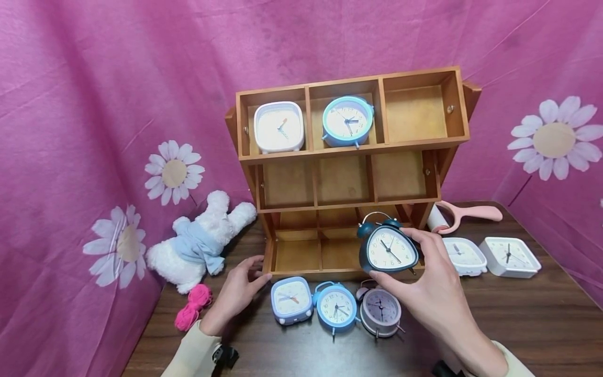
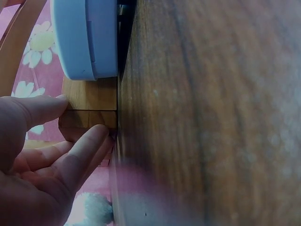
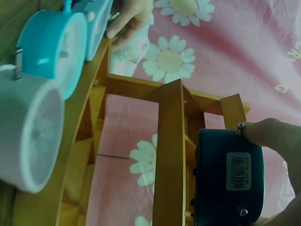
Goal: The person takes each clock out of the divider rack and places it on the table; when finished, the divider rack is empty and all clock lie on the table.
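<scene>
We are pinching a dark blue-green, three-sided alarm clock (image 1: 391, 250) with our right hand (image 1: 435, 288), and a brown wooden shelf (image 1: 344, 180) by its corner with our left hand (image 1: 235, 293).

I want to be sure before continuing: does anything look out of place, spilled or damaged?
Nothing looks spilled or damaged. Only the white plush toy stands out slightly: it lies left of the wooden shelf, as if toppled over.

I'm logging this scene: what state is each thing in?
Dark clock: held in right hand
Shelf: upright, gripped by left hand
Two upper clocks: in compartments
Three front clocks: face up on table
Rightmost clocks: face up
Plush toy: lying down
Pink yarn: wound
Roller: lying down
</scene>
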Motion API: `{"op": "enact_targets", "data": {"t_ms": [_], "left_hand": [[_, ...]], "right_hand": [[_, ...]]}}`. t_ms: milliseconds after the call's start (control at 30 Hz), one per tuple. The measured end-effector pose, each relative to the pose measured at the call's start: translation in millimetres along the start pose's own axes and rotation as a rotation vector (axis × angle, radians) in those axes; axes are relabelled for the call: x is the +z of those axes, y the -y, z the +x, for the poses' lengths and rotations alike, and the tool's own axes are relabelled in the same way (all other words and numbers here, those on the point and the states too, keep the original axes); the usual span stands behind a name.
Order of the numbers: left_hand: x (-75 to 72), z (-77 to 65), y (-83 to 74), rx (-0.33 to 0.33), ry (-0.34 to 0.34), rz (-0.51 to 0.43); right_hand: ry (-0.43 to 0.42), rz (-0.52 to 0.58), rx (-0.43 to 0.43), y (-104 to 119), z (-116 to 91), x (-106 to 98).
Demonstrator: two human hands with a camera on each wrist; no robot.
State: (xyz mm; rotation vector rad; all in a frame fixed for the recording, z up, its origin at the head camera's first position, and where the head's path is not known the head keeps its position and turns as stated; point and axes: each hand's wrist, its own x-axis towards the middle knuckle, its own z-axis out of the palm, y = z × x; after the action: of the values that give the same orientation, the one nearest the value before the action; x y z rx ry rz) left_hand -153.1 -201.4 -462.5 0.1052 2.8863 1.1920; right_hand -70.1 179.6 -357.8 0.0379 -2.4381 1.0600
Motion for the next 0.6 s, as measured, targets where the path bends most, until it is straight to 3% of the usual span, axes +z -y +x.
{"op": "enact_targets", "data": {"t_ms": [600], "left_hand": [[-0.6, 0.2, -1.3, -0.014, 0.008, -0.006]], "right_hand": [[0.029, -0.103, 0.061, -59.2, -34.5, -22.0]]}}
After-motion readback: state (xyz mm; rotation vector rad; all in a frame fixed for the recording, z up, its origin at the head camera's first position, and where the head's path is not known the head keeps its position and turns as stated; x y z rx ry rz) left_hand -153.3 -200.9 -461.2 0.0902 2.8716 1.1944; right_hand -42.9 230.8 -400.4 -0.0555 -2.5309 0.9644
